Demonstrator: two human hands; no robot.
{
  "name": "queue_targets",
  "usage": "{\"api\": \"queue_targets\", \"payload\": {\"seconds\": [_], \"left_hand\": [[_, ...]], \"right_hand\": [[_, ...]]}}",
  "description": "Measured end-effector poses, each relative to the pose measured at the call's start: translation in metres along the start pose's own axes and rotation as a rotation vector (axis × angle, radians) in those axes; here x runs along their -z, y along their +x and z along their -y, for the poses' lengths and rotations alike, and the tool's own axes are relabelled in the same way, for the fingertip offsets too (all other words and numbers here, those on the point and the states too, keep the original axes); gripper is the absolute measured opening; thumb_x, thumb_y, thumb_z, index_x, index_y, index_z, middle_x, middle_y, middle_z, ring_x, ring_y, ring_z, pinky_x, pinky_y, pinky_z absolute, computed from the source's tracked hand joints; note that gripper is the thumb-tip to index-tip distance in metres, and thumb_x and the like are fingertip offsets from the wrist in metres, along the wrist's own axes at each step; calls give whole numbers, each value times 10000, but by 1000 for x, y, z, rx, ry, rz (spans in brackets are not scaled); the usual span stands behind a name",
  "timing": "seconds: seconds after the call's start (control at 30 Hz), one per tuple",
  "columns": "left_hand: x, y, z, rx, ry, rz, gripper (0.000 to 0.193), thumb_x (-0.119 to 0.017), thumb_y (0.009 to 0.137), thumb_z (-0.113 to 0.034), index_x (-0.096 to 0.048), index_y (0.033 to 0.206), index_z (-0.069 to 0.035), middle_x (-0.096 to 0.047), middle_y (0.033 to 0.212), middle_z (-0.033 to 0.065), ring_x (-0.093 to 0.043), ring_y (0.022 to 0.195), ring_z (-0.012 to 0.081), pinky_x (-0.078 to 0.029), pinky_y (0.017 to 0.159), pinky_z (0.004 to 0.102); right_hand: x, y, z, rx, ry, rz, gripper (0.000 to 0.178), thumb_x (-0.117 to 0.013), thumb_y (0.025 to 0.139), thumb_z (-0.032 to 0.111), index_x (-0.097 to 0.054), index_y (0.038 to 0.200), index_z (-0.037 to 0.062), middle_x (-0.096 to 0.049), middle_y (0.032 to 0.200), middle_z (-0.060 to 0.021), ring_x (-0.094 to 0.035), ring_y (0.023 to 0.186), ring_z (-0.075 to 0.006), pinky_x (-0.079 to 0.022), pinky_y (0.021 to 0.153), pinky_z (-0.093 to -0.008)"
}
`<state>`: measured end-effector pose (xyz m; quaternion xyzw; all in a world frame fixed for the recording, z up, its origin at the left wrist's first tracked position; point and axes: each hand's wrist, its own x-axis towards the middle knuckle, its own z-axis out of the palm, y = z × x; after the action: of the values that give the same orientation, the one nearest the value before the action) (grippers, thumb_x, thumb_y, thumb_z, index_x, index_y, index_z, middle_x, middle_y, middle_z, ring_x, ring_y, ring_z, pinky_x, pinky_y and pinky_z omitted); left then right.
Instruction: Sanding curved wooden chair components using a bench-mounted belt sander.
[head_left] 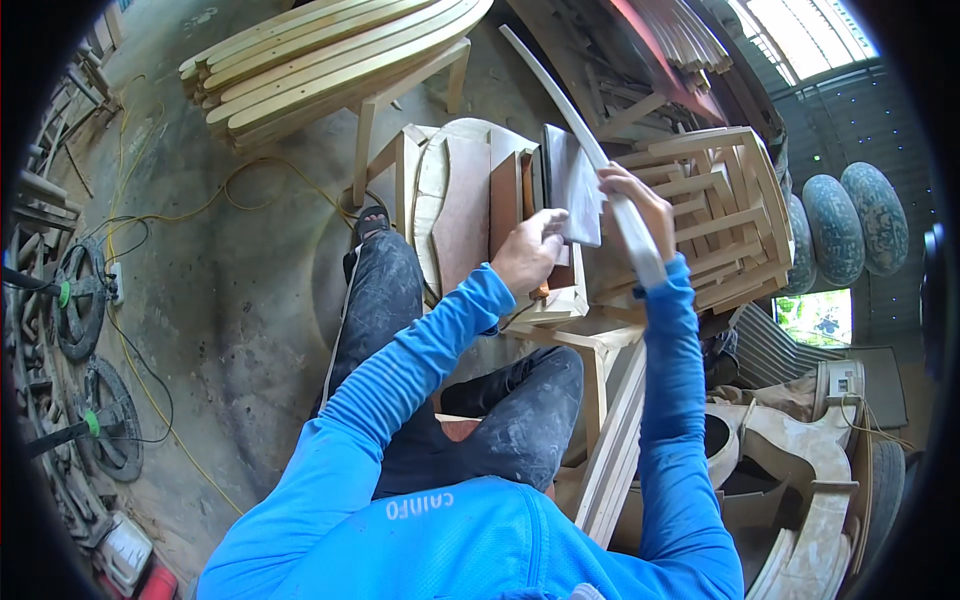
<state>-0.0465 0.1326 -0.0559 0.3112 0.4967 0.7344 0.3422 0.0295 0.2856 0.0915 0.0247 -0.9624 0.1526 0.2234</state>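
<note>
Over your lap, your right hand point(632, 200) is clamped round the curved slat point(600, 170) while your left hand point(528, 252) pinches sandpaper point(572, 185) against it, so I'd guess sanding's midway, upper stretch left.

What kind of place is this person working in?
Probably a woodworking shop. Curved wooden slats lie stacked, an unfinished wooden frame stands nearby, and the right hand holds a curved wooden strip.

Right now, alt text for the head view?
A seated person's right hand grips a long curved wooden slat while the left hand presses a grey sanding sheet against it, above stacked wooden chair parts.
</note>
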Motion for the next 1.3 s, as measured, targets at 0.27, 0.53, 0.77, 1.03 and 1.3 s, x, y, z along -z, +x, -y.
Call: {"api": "queue_targets", "payload": {"seconds": [0.27,0.53,0.77,1.03,1.3], "left_hand": [[-27,-47,-47,29,-115,-127,526,-619,1040,-224,-416,1459,20,-678,1079,169,-665,919,199,-561,806,350],[-147,-52,-1,620,-567,8,377,-637,1026,-289,-493,1289,-61,-643,1011,158,-708,805,322,-632,700,509],[-227,-138,-4,662,-747,33,287,-547,1067,-220,-470,1297,-66,-640,1017,162,-718,784,324,-642,682,501],[-204,-165,-7,697,-564,56,526,-605,1014,-182,-405,1482,-47,-599,1288,172,-629,1142,289,-534,962,508],[-107,-149,-5,678,-511,13,589,-631,1014,-183,-366,1521,-43,-514,1424,201,-564,1256,315,-464,1076,500]], "right_hand": [[9,-76,86,53,-93,60,273,-674,764,5,-663,1034,41,-691,1238,-187,-667,1208,-407,-578,962,-455],[74,-291,240,-159,-150,406,332,-674,815,35,-697,1146,46,-589,1436,-213,-536,1389,-402,-434,1168,-541],[95,-408,285,-1271,1004,-707,807,-671,995,188,-172,1625,113,-531,1443,-288,-621,1270,-384,-575,991,-488],[70,-399,296,-1458,1231,-334,765,-623,1036,283,-129,1608,160,-656,828,-170,-637,558,-238,-543,493,-371],[27,-280,157,-1195,710,-95,703,-600,1003,202,-275,1622,138,-666,895,-117,-628,570,-189,-531,510,-334]]}}
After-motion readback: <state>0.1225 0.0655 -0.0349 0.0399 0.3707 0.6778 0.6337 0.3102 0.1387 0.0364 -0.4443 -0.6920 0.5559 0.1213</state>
